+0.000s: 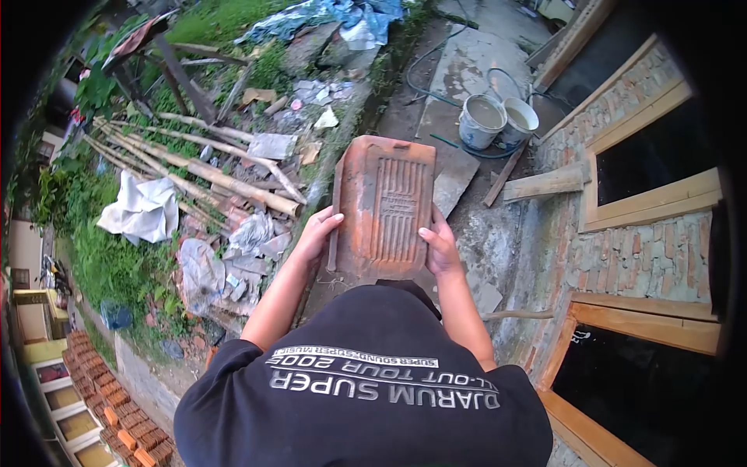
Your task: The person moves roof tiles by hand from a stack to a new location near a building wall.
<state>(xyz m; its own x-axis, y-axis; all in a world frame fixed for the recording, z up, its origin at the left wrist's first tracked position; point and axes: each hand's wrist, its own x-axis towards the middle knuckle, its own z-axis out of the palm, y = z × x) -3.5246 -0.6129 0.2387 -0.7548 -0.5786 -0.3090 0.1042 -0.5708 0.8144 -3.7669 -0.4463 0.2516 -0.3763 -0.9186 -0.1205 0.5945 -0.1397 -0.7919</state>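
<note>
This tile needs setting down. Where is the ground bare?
Bare: the concrete path beyond the buckets, and the slab beside the tile a co-worker holds. Crowded: bamboo poles and rubble by the grass.

Bamboo poles (204,169) lie left of tile (385,206), buckets (482,121) behind.

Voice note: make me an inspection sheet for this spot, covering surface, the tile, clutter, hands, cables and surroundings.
Surface: wet grey ground along a brick wall.
Job's things: clay roof tile, held up.
Clutter: bamboo poles, white sacking, rubble, two buckets.
Hands: wearer's own not in view; one co-worker hand and the other hand grip the tile's side edges.
Cables: dark hose near the buckets.
Surroundings: wooden window frames, red stacks, grass.
</note>
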